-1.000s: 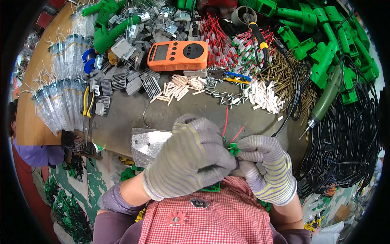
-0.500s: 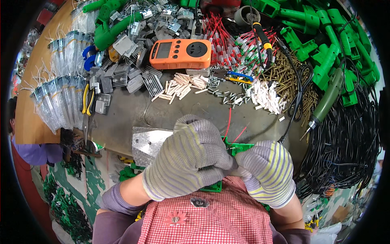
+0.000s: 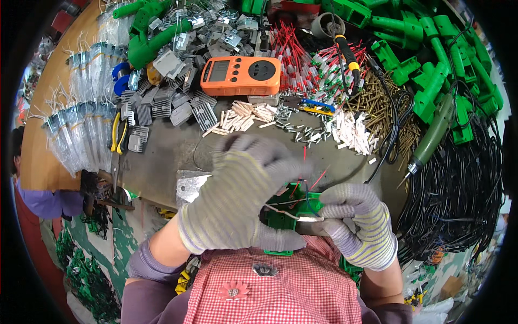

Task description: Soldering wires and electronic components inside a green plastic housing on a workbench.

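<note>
Both hands wear striped knit gloves. My right hand pinches the end of a small white sleeve between thumb and fingers. A thin pale wire runs leftward out of that sleeve. Just left of it, my left hand is raised with the thumb apart from the blurred fingers, and nothing shows in its grasp. Below and between the hands lies an open green plastic housing, partly hidden by my left hand. Red, dark and pale wires come out of it. A shiny metal plate lies beside my left hand, partly covered.
Behind the hands are an orange meter, white sleeves, screws and metal heat sinks. Yellow-handled pliers lie left. A green electric screwdriver and black cables are at right. Green housings pile up far right.
My left hand has lifted away from my right hand and opened, moving up and left. The white sleeve, the wires and more of the green housing now show between the hands.
</note>
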A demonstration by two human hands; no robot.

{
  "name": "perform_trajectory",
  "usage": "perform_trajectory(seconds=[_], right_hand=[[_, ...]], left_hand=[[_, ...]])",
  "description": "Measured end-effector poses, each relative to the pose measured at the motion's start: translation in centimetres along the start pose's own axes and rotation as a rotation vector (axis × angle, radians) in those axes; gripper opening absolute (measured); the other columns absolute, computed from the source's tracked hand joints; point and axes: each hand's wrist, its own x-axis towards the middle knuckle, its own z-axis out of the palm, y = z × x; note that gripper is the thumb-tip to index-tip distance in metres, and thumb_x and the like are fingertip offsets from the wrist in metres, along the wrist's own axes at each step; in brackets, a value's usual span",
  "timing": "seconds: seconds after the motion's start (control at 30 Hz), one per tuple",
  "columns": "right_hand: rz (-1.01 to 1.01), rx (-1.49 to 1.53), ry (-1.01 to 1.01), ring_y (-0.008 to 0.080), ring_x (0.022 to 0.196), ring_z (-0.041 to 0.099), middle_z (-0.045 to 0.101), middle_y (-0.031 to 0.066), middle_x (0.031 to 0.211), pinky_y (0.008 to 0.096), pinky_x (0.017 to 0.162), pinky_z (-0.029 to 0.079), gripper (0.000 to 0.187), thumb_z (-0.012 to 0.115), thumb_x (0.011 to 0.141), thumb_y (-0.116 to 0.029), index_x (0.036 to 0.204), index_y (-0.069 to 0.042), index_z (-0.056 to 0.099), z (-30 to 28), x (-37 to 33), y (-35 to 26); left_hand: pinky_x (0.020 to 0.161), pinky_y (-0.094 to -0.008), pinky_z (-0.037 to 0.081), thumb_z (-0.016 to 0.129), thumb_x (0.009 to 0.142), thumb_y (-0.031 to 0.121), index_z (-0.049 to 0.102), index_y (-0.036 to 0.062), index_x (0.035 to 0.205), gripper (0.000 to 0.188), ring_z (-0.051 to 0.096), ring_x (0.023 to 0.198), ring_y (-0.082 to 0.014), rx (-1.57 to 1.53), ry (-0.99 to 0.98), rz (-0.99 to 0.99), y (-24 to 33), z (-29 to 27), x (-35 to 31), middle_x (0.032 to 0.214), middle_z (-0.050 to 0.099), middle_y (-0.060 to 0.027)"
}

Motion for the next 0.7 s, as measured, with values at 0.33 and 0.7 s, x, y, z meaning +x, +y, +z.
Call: perform_trajectory(seconds=[0.33, 0.7], right_hand=[[-0.145, -0.360, -0.184, 0.0291, 0.073, 0.065, 0.068, 0.0076, 0.086, 0.0364, 0.066, 0.053, 0.025, 0.074, 0.081, -0.017, 0.103, -0.008, 0.067, -0.2, 2.7, -1.8], [0.058, -0.281, 0.078, 0.0244, 0.074, 0.069, 0.069, 0.0129, 0.082, 0.0334, 0.067, 0.054, 0.025, 0.078, 0.079, -0.021, 0.095, -0.004, 0.067, -1.1, 3.7, 1.3]], left_hand=[[0.066, -0.0384, 0.040, 0.077, 0.076, 0.026, 0.061, 0.0083, 0.071, 0.024, 0.053, 0.072, -0.0269, -0.151, -0.038, 0.142, -1.3, 0.0, -0.5, 0.077, 0.056, -0.0060], [0.088, -0.0517, 0.032, 0.075, 0.069, 0.043, 0.069, 0.0217, 0.075, 0.023, 0.056, 0.085, -0.0245, -0.295, -0.394, 0.022, -1.2, -5.2, -5.9, 0.084, 0.060, -0.0021]])
